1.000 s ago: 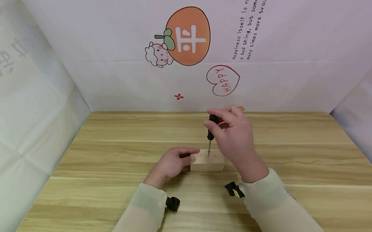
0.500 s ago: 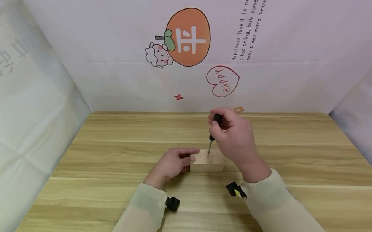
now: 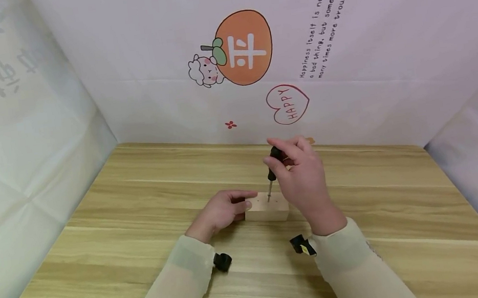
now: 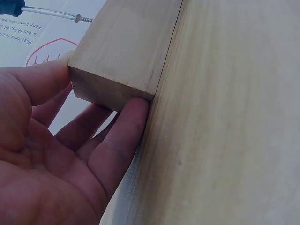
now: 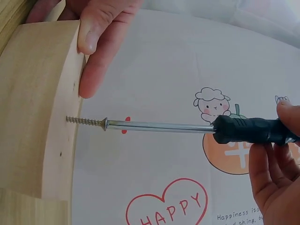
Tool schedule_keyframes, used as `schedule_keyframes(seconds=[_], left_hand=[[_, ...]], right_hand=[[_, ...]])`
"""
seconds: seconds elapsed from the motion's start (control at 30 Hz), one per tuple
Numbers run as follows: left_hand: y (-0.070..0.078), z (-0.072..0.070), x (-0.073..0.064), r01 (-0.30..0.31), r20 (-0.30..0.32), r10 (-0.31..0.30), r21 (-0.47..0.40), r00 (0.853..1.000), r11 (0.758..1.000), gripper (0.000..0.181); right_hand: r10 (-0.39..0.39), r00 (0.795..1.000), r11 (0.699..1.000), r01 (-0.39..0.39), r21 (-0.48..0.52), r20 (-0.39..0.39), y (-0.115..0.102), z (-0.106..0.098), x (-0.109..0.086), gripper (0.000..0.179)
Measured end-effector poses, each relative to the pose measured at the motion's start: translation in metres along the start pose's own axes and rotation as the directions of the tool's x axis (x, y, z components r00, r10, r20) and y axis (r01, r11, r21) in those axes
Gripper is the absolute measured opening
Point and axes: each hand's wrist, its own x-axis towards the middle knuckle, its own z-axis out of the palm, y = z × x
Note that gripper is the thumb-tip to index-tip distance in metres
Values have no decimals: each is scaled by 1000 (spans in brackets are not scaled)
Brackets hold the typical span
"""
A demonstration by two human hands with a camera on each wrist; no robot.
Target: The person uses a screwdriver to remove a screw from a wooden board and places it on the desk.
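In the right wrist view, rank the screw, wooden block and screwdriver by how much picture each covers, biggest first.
1. Wooden block, by far the largest
2. Screwdriver, long but slim
3. Screw, clearly smallest

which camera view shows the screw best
The right wrist view: the screw shows side-on between block and screwdriver, threads clear. Left wrist shows part, the block hiding its tip; head shows only a tiny sliver.

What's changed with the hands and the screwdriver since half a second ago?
The right hand has rolled leftward a little, and the screwdriver leans less. Nothing was let go. The left hand still holds the wooden block, with the screw touching its top face.
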Motion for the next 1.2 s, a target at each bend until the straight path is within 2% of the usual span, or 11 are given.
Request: schedule_keyframes(seconds=[0.23,0.5,0.6,0.83,1.03,1.2], left_hand=[[2,1,0,15,-9,-15,8,1000,1000,28],[2,0,0,17,-9,-17,-2,1000,1000,28],[2,0,0,16,-8,-16,2,1000,1000,28],[1,-1,0,11,-5,-10,14,1000,1000,27],[1,0,0,4,-5,-3,11,1000,1000,28],[1,0,0,2,-8,-2,2,1000,1000,28]], right_hand=[[-21,999,999,22,43,-29,3,-2,-1,42],[-11,1000,977,10,213,3,5,-5,1,23],[21,1000,980,-24,198,17,4,-6,1,21],[69,998,994,-70,86,11,2,-7,2,28],[60,997,994,-55,89,-48,-1,-6,3,23],[23,998,998,-19,65,-52,-1,-7,4,23]])
